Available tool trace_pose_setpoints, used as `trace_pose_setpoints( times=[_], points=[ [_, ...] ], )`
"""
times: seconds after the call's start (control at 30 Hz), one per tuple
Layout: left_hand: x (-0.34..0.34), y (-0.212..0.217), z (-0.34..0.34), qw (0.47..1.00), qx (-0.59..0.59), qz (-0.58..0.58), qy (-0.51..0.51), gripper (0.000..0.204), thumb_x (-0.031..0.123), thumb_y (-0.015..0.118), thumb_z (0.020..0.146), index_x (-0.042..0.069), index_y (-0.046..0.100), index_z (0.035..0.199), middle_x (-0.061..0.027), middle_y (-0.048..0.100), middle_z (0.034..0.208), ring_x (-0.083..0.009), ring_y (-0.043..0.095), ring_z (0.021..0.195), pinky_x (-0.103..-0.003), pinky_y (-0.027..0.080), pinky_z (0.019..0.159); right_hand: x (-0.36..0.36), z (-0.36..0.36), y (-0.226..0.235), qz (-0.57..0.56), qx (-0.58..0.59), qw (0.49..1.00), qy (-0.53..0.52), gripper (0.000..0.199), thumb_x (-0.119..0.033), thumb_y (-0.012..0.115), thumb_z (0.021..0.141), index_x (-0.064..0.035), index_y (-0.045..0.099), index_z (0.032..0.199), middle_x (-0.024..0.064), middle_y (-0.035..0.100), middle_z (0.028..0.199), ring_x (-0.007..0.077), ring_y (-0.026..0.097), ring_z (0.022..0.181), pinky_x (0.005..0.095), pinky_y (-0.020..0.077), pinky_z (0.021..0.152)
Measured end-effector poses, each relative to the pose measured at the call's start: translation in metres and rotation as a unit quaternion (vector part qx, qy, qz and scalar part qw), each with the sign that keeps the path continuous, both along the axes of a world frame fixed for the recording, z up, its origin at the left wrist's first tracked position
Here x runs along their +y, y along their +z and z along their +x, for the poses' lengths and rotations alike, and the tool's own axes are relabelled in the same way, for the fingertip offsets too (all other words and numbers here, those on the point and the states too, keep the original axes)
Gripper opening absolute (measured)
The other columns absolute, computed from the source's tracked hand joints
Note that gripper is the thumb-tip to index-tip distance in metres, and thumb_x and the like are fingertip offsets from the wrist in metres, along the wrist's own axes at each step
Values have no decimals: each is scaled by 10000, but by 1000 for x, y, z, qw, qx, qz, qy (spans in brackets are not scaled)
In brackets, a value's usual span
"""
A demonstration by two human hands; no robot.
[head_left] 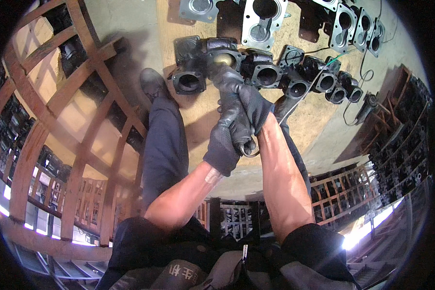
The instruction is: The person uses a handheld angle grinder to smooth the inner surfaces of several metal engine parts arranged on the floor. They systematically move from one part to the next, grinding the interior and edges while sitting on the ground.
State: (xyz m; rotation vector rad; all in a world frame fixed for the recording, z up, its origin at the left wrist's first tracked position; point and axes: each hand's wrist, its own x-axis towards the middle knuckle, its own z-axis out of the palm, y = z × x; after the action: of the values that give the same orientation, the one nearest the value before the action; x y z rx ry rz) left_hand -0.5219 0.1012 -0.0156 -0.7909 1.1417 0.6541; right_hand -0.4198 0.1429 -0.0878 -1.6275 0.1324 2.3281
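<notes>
Metal casting point(227, 52), dark, round-mouthed, sits ahead on a tan board point(203, 110). Both forearms point(284, 179) reach forward, converging. The gloved right hand point(253, 104) and, nearer the body, left hand point(223, 144) are clenched around a dark handheld tool point(241, 129), its front end at the casting's mouth.

A tan, ribbed sheet point(200, 116) lies over the grey floor point(333, 140). Directly on it sit black castings point(258, 60) in an uneven row, with silver-faced parts point(249, 29) beyond; a dark cylinder point(367, 108) lies on the floor, right.
</notes>
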Motion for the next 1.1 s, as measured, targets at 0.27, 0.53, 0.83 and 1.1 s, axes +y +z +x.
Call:
trace_pose_setpoints(
  times=[0.27, 0.53, 0.83, 1.1],
  points=[
    [8, 20, 5, 997, 28, -70, 23, 330, 322, 561, 890, 63, 565, 1095, -75, 636, 804, -213, 612, 573, -341, 510, 431, 11, 0, 31, -36, 5, 999, -15, 311, -256, 604, 842, 6, 574, 1006, 98, 594, 778, 201, 596, 637, 318, 518, 577],
    [25, -9, -7, 997, -57, 29, 45, 248, 224, 539, 913, 59, 564, 1097, -48, 640, 938, -164, 624, 738, -296, 539, 623, 30, -3, 0, -21, -19, 1000, -6, 283, -260, 615, 811, -5, 571, 927, 85, 577, 743, 208, 599, 619, 317, 533, 580],
    [14, 16, -6, 1000, -30, 1, 4, 291, 359, 531, 904, 86, 570, 995, -64, 625, 744, -205, 587, 505, -343, 493, 379, 24, -5, 25, -79, -18, 996, -28, 431, -255, 649, 786, 45, 534, 1073, 150, 595, 824, 244, 618, 668, 357, 543, 611],
    [28, 7, -1, 1000, -18, -12, -12, 269, 347, 559, 895, 105, 574, 1010, -38, 627, 769, -179, 594, 542, -328, 507, 412, 18, 0, -1, -52, -28, 998, -8, 352, -250, 646, 793, -16, 544, 1034, 116, 575, 796, 223, 588, 634, 341, 513, 577]
  ],
)
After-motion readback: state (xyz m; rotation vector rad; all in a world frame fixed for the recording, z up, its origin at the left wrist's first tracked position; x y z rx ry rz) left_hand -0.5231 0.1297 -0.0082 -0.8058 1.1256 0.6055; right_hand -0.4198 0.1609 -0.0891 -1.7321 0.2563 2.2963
